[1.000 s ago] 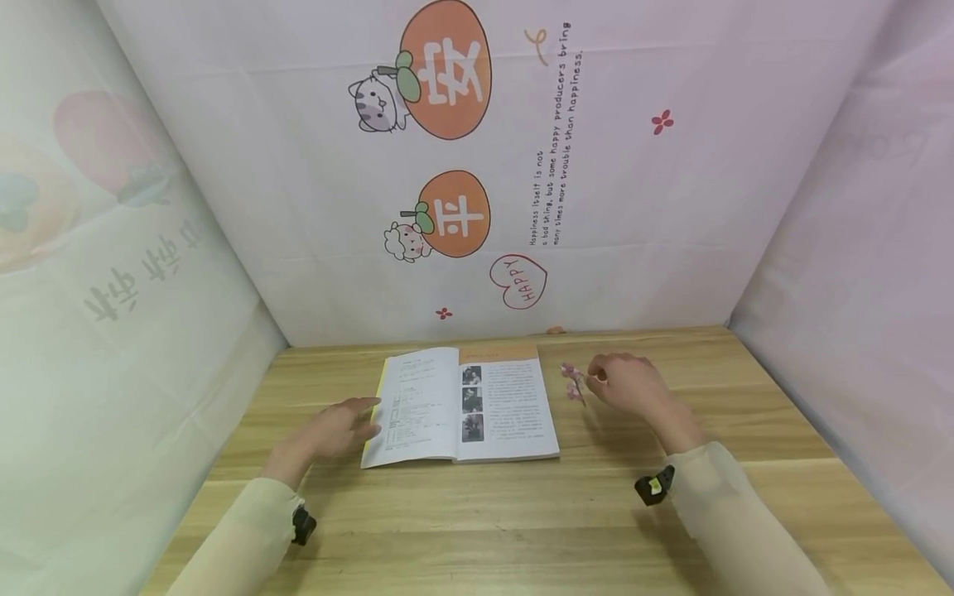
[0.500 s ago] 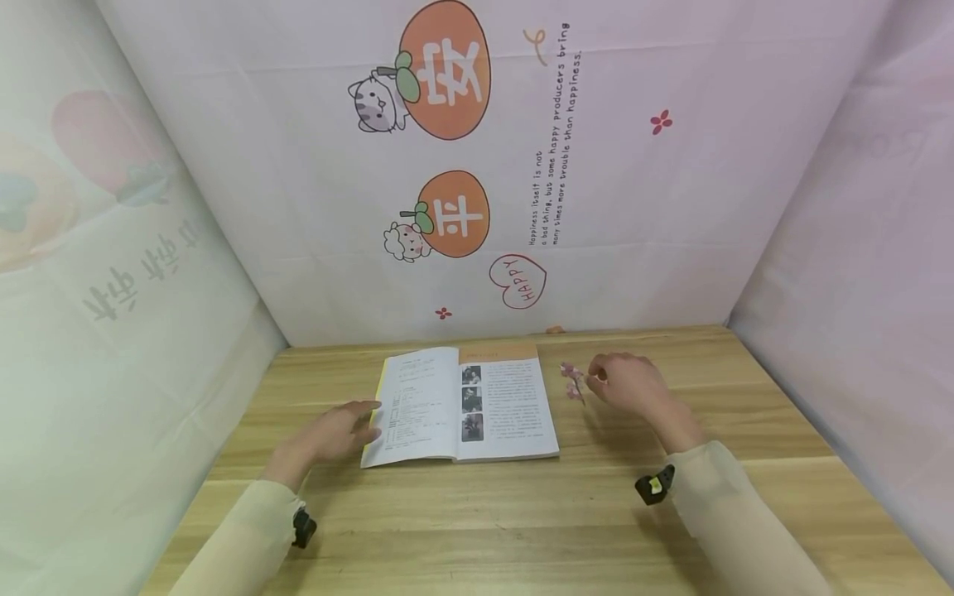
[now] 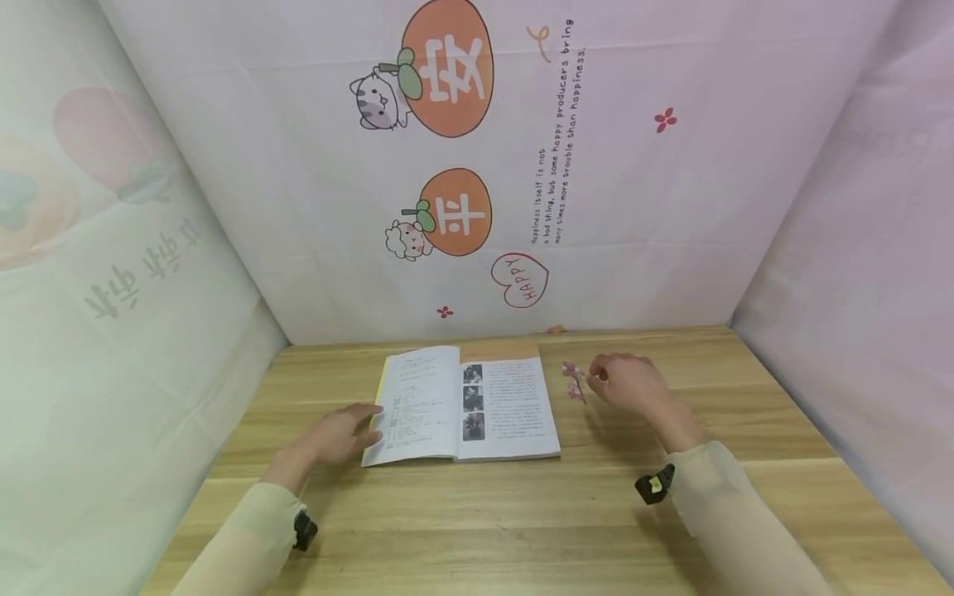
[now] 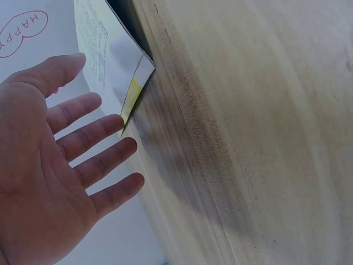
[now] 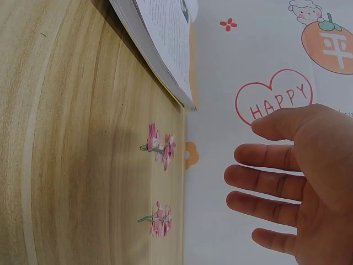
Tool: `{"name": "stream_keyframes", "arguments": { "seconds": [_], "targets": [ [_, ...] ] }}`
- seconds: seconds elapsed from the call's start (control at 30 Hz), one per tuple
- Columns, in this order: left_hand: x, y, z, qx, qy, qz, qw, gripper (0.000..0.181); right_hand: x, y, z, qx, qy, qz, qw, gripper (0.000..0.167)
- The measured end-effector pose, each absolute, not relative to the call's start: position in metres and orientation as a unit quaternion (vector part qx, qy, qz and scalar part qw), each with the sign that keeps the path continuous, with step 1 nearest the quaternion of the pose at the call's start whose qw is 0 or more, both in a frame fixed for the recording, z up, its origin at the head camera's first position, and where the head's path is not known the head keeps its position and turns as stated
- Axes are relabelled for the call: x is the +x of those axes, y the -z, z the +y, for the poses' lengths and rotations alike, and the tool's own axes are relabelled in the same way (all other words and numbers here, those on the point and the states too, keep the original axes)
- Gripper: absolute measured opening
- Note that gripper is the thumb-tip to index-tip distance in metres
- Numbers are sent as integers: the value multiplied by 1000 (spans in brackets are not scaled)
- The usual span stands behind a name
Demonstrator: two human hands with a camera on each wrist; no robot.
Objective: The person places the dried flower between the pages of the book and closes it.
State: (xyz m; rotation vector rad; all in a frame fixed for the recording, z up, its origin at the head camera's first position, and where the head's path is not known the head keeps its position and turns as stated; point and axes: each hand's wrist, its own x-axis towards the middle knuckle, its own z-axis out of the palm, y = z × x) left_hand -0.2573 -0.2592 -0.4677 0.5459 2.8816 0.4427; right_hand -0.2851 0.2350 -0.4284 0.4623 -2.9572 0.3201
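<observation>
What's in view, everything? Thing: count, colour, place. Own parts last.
Open book: one, white pages, yellow cover edge, on the table's far half.
Flower sprigs: two, pink with greenish stems, right of the book; only one shows clearly in the head view.
Wood table: one, light brown, under book and sprigs.
Printed cloth backdrop: panel count unclear, white with orange and red prints, behind and beside the table.
Wrist cameras: two, black, one at each cuff.
Sleeves: two, cream, on both arms.
Left grip: one, bare, at the book's left edge.
Right grip: one, bare, by the sprigs.
</observation>
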Motion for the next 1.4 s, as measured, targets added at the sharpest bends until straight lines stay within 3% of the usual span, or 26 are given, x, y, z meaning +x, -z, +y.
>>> {"name": "stream_keyframes", "arguments": {
  "seconds": [0.67,1.4],
  "targets": [
    [-256,471,-259,165,-153,969,104,51,-287,429,236,151,-109,-981,56,23],
    [-254,478,-263,174,-152,968,96,56,-295,454,247,151,-119,-981,35,20]
  ]
}}
